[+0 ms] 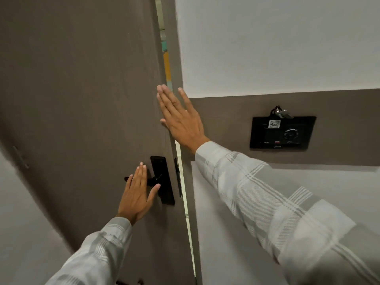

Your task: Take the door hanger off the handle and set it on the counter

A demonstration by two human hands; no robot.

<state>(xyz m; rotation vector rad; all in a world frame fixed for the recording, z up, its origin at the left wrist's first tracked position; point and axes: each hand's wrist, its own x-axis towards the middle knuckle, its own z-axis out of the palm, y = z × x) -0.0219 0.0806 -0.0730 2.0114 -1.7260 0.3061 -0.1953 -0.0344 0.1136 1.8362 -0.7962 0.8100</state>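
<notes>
Both hands flat, fingers extended: left hand (137, 197) over handle (153, 181), right hand (181, 118) at door (82, 99) edge.

One handwritten tag is all I can read.

To the right of my right grip (181, 120), a black wall panel (282, 132) carries a small white tag (274, 124) with handwritten figures that look like "406", though the writing is rough. The tiny markings lower on the panel and around its dial (291, 134) are too blurred for me to read.

Single head view – close to door (82, 99); faces forward, tilted slightly down
</notes>
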